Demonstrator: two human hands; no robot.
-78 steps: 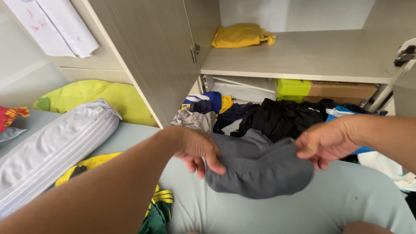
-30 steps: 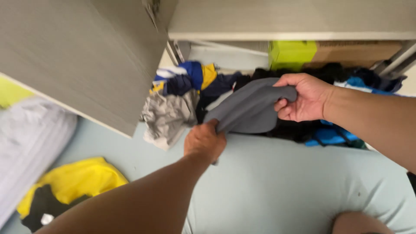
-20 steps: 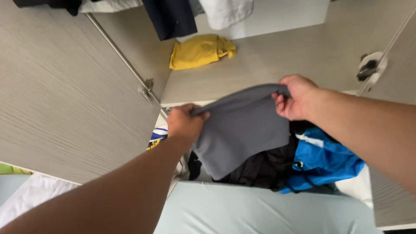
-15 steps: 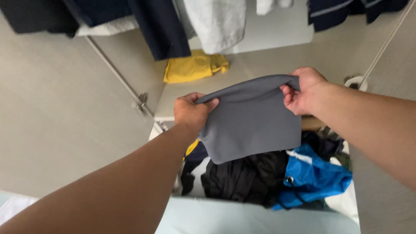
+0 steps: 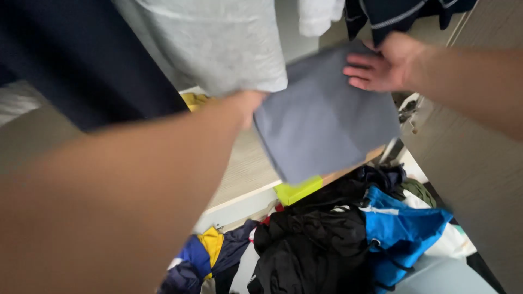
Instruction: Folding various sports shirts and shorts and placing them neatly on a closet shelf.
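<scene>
Head view looks down past both arms into an open wardrobe. Both hands hold a folded grey cloth (image 5: 327,117) up in the air over the shelf (image 5: 248,174), among the hanging clothes. The left hand (image 5: 248,103) is at the cloth's left edge, blurred and half lost behind the hem of a hanging grey shirt (image 5: 218,43); it seems to clasp that edge, though I cannot tell how the fingers lie. The right hand (image 5: 384,65) has its fingers stretched fairly flat on the upper right corner, the thumb hidden behind the fabric, so it looks like a loose pinch with the cloth between thumb and fingers. Held by two top points, the cloth hangs as a flat, tilted panel, its lower corner drooping toward a lime box (image 5: 297,190) under the shelf; that keeps the fold from falling open. A dark garment (image 5: 81,60) hangs at the left and fills much of the upper frame, cut off by the top edge; more dark clothes (image 5: 403,13) hang at the upper right. Below lie a black heap (image 5: 310,245), a blue jacket (image 5: 400,231) and a blue-and-yellow piece (image 5: 204,253). A yellow item (image 5: 192,99) on the shelf shows only a sliver. The left forearm, very near the lens and blurred, covers the lower left, so whatever lies there cannot be seen
</scene>
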